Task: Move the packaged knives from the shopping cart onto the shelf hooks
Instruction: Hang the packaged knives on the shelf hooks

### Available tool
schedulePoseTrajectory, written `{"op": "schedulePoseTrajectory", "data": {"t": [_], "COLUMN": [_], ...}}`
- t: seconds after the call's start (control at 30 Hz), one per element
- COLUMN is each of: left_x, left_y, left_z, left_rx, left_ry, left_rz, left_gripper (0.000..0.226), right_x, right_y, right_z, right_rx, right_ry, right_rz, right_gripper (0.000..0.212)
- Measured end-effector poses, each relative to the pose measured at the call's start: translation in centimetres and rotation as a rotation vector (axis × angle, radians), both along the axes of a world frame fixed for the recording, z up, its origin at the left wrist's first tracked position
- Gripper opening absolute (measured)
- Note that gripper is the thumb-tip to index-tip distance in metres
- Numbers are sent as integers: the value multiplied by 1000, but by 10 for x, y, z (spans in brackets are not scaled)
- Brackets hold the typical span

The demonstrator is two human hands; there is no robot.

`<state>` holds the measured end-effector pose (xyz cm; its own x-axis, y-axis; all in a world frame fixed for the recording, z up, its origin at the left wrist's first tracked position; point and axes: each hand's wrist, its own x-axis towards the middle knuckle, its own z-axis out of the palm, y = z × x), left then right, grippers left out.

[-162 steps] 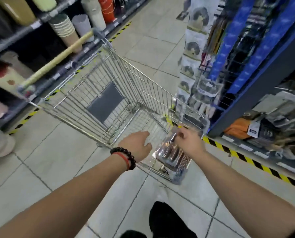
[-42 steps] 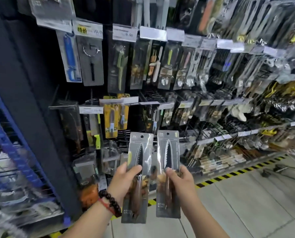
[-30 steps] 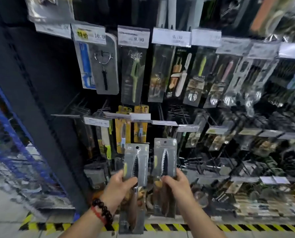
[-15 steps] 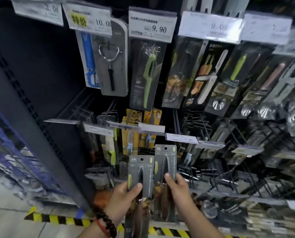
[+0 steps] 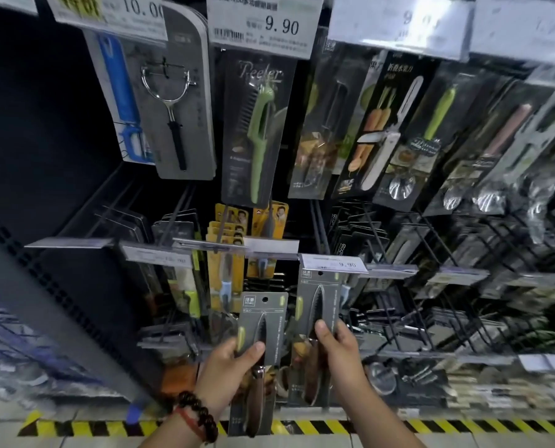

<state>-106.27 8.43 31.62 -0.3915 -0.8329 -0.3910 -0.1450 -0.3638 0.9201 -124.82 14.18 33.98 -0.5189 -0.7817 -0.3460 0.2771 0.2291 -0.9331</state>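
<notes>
- You hold two packaged knives upright in front of the shelf, one in each hand, side by side and just apart.
- The left knife pack (image 5: 259,357) sits lower; your left hand (image 5: 227,367) grips its lower half, thumb curled over the front across the blade.
- The right knife pack (image 5: 316,334) is raised higher, its top edge with the hang hole just under a white price tag (image 5: 332,263) reading 9.90; your right hand (image 5: 337,354) pinches it at mid-height, thumb on the front, fingers behind.
- Both packs are dark grey cards with a serrated blade showing and a brown wooden handle below.
- Your left wrist wears a dark beaded bracelet (image 5: 200,415) beside a red band.
- Behind the packs, black wire hooks (image 5: 408,240) stick out from the shelf, some bare, some hung with goods.
- Higher up hang a green peeler (image 5: 260,137), a black-handled peeler (image 5: 172,114) and a blue one (image 5: 124,98).
- A yellow-and-black striped strip (image 5: 318,426) runs along the floor at the shelf's foot.
</notes>
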Motion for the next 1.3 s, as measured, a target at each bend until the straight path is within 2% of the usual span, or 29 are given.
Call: {"op": "schedulePoseTrajectory", "data": {"t": [0.1, 0.2, 0.27, 0.33, 0.4, 0.5, 0.53, 0.63, 0.7, 0.77, 0.83, 0.93, 0.97, 1.07, 1.23, 1.3], "left_x": [-4, -7, -7, -10, -14, -18, -19, -20, -22, -23, -23, -23, -24, -29, -33, -34], "left_y": [-3, -4, -4, -3, -2, -1, 0, -1, -1, 0, 1, 3, 3, 6, 8, 8], "left_z": [4, 2, 4, 3, 4, 6, 5, 3, 1, -2, -2, -7, -8, -6, -5, -6], "left_rx": [-9, -20, -2, 14, 9, 18, 18, 35, 30, 22, 12, -2, 0, 30, 27, 26], "left_ry": [16, 11, 11, 18, 25, 28, 27, 21, 13, 13, 13, 24, 27, 30, 21, 28], "left_rz": [17, 35, 57, 72, 79, 83, 82, 84, 81, 68, 62, 83, 87, 92, 87, 80], "left_gripper": [40, 44, 37, 29, 23, 18, 19, 22, 23, 24, 28, 45, 42, 10, 10, 12], "right_x": [-8, -15, -21, -30, -35, -34, -33, -30, -32, -34, -34, -36, -38, -42, -42, -39], "right_y": [-4, -11, -15, -19, -21, -24, -25, -24, -25, -26, -23, -22, -23, -21, -21, -23], "right_z": [-2, -17, -32, -49, -57, -48, -41, -16, -9, -6, 2, 3, 0, -5, -2, -6], "right_rx": [-27, -17, 1, 15, 13, -22, -32, -66, -89, -94, -89, -69, -67, -58, -86, -97], "right_ry": [1, 4, 13, 33, 35, 7, 7, 23, 8, 3, -12, -35, -64, -79, -86, -7], "right_rz": [-26, -17, -27, -18, 2, 15, 18, 66, 110, 125, 98, 107, 124, 117, 152, 140], "right_gripper": [72, 79, 82, 71, 68, 97, 97, 84, 57, 43, 45, 48, 51, 58, 52, 50]}}
